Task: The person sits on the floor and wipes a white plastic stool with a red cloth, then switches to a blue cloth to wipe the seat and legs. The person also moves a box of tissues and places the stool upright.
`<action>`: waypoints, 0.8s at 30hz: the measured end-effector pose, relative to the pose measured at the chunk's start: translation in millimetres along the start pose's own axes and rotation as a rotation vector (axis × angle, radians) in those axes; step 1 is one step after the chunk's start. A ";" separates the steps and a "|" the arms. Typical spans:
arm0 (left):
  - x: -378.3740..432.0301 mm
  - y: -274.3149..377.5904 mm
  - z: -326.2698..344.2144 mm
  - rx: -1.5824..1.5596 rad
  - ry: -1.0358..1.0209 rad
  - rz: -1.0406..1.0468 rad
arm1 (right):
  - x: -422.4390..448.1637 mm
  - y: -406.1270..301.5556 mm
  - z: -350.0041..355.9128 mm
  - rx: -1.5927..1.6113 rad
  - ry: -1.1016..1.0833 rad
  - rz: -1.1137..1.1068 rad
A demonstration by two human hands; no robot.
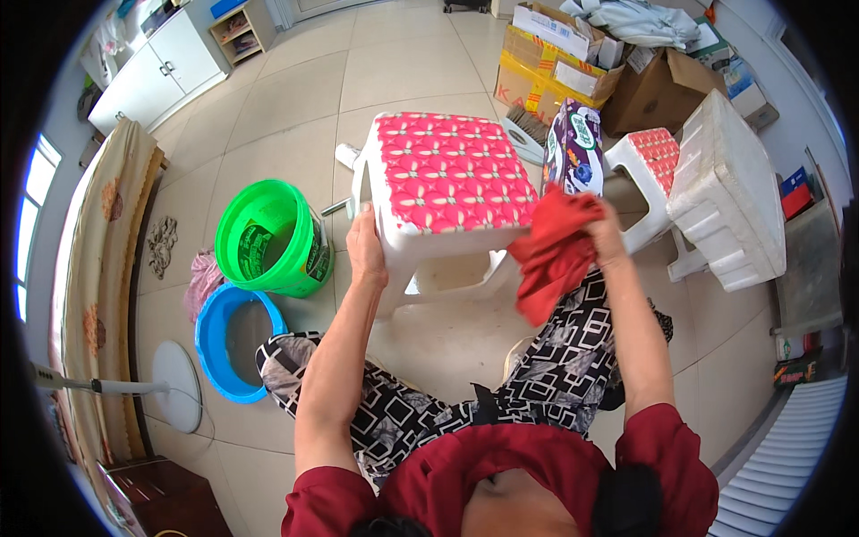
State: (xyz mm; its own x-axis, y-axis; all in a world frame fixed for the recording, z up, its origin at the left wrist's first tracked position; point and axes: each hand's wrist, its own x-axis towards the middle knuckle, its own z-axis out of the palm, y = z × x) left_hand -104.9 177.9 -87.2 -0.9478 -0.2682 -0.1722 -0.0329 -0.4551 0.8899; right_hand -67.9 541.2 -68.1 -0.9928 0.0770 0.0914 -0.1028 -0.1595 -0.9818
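A white plastic stool (456,176) with a pink patterned seat cover stands on the tiled floor between my knees. My left hand (366,250) grips the stool's left side, just under the edge of the seat. In my right hand (605,231) is a bunched red cloth (558,252), which lies against the near right corner of the seat and hangs down beside it. The fingers of my right hand are partly hidden by the cloth.
To the left are a green bucket (295,268), a blue basin (208,349) with water and a white fan base (177,386). On the right stand a purple carton (574,148), a smaller stool (651,158), a foam box (728,194) and cardboard boxes (537,70). A brush (527,127) lies behind the stool.
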 end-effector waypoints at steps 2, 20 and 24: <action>2.1 0.4 -23.3 0.163 -0.070 0.092 | 4.7 -42.0 -5.1 0.289 0.036 -0.128; -46.8 53.3 3.2 0.240 -0.257 0.331 | -19.4 -49.5 202.9 -0.669 -0.176 -0.994; -51.6 70.5 -9.9 0.329 -0.325 0.392 | 58.9 -84.7 193.3 -0.766 0.111 -1.090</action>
State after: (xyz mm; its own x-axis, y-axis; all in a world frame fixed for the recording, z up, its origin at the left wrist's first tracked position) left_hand -55.2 151.2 -19.7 -0.9558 -0.0664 0.2865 0.2911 -0.0742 0.9538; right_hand -129.4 369.0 52.7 -0.4126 -0.1042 0.9049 -0.7380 0.6205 -0.2651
